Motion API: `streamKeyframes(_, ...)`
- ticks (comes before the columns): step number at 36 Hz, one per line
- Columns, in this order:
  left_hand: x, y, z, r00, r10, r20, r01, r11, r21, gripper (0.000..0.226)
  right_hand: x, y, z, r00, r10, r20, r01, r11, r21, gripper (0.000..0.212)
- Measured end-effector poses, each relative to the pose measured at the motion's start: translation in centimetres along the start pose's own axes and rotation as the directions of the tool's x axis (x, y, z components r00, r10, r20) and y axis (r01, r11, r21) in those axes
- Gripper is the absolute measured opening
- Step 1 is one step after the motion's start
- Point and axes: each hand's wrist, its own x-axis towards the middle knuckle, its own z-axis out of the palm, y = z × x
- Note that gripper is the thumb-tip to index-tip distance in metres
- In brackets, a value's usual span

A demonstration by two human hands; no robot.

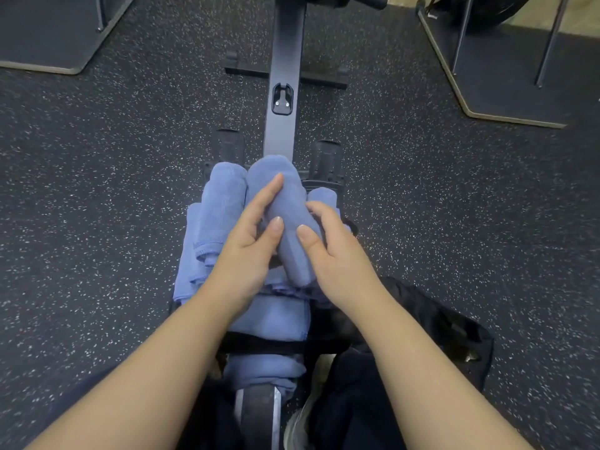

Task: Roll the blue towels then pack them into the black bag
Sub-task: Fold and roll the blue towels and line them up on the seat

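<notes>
A rolled blue towel [285, 203] lies lengthwise on top of a pile of blue towels on the rowing machine seat. My left hand [250, 241] grips its left side, forefinger stretched along the roll and thumb on top. My right hand [334, 248] grips its right side, thumb on top and fingers curled round it. A second rolled towel [220, 209] lies to the left, and the end of a third [323, 194] shows to the right. Flat folded towels [272, 316] lie underneath. The black bag [454, 326] sits on the floor at the lower right, partly hidden by my right forearm.
The rowing machine's grey rail [285, 76] runs away from me, with footrests [326, 160] on either side. Speckled rubber floor surrounds it. Dark platforms with metal frames stand at the far left [48, 37] and far right [506, 76].
</notes>
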Motion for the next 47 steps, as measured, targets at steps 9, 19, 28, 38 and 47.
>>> streamKeyframes(9, -1.7, 0.6, -1.9, 0.991, -0.129, 0.035, 0.128, 0.992, 0.01, 0.049, -0.9, -0.2, 1.6, 1.0, -0.02, 0.012, 0.019, 0.994, 0.108, 0.031)
streamKeyframes(19, -1.2, 1.4, -4.0, 0.958, 0.243, -0.151, -0.09, 0.759, 0.645, 0.057, -0.1, -0.4, 2.7, 0.987, -0.034, -0.158, 0.018, 0.995, -0.098, 0.038)
streamKeyframes(28, 0.4, -0.5, -6.7, 0.973, 0.063, -0.223, 0.17, 0.461, 0.871, 0.047, 3.5, -0.9, 4.6, 0.972, 0.079, -0.221, -0.145, 0.942, -0.304, 0.037)
streamKeyframes(38, 1.3, -1.8, -7.1, 0.987, 0.012, -0.159, 0.122, 0.584, 0.802, 0.047, 4.5, -0.2, 9.4, 0.965, 0.12, -0.233, -0.222, 0.845, -0.486, 0.031)
streamKeyframes(47, 1.1, -1.9, -6.8, 0.99, -0.017, -0.137, 0.121, 0.585, 0.802, 0.047, 4.7, 0.2, 8.9, 0.963, 0.164, -0.215, -0.24, 0.885, -0.399, 0.036)
